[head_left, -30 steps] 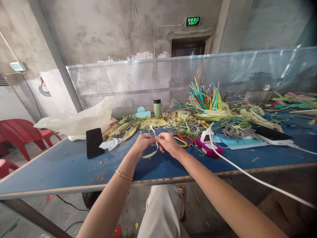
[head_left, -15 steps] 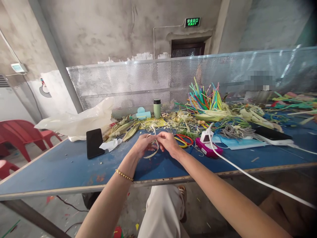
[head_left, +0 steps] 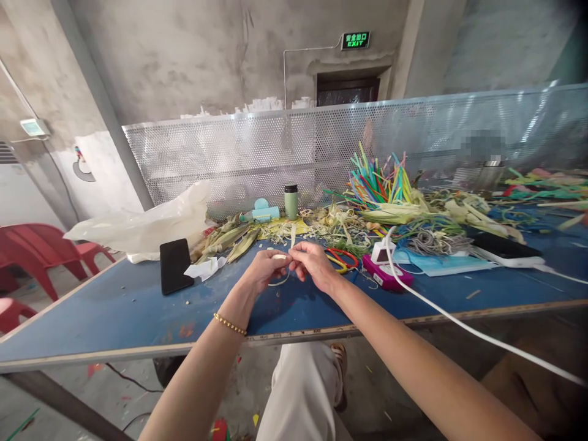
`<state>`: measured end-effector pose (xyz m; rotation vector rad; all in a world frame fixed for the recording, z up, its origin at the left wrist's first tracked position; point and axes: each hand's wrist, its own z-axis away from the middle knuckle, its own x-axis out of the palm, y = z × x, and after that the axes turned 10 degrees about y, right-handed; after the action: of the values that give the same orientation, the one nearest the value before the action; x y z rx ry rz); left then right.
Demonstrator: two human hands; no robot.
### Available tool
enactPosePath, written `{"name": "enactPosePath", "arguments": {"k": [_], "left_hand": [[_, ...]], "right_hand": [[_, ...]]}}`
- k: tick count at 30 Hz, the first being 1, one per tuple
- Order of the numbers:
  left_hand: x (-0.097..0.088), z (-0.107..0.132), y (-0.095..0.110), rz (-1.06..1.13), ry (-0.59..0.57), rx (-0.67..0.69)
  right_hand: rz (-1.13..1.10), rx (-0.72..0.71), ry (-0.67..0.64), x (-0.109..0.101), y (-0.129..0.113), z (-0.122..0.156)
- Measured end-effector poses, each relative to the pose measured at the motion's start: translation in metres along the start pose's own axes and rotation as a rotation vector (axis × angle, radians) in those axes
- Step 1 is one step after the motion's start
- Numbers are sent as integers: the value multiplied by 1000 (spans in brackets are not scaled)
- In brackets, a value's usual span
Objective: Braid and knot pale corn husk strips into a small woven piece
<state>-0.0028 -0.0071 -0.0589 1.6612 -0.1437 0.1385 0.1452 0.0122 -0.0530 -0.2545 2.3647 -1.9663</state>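
Note:
Both my hands meet above the near part of the blue table (head_left: 138, 318), fingertips pinched close together. Between them is a thin, pale strip that looks like corn husk (head_left: 293, 234); one end sticks up past my fingers and a loop hangs below. My left hand (head_left: 267, 267), with a gold bead bracelet (head_left: 229, 324) on its wrist, is closed on the strip. My right hand (head_left: 312, 263) pinches it too, its fingers curled. Just right of that hand lie scissors (head_left: 342, 260) with red and yellow handles. The fingertips partly hide the strip.
A black phone (head_left: 175, 266) and white paper scrap (head_left: 206, 268) lie left. Behind are dried husks (head_left: 225, 239), a green bottle (head_left: 291, 202) and colourful strips (head_left: 379, 177). To the right are a pink power block (head_left: 387, 273), a white cable (head_left: 454, 318) and another phone (head_left: 508, 245).
The strip's upper end now stands straighter above my fingers, and the loop under them hangs smaller. My hands have shifted only slightly, staying together.

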Motion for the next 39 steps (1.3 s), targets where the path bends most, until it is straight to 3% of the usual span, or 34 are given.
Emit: {"name": "enactPosePath", "arguments": {"k": [4, 11, 21, 32, 39], "left_hand": [[1, -1, -1, 1, 45, 14], [-2, -7, -8, -52, 94, 55], [-2, -8, -8, -90, 118, 26], [-1, -9, -10, -80, 81, 8], [-6, -9, -7, 24, 142, -13]], "right_hand": [[34, 9, 18, 1, 1, 0], [253, -155, 71, 3, 2, 0], [411, -281, 121, -2, 14, -9], [388, -237, 145, -2, 14, -10], [349, -191, 30, -2, 12, -6]]}}
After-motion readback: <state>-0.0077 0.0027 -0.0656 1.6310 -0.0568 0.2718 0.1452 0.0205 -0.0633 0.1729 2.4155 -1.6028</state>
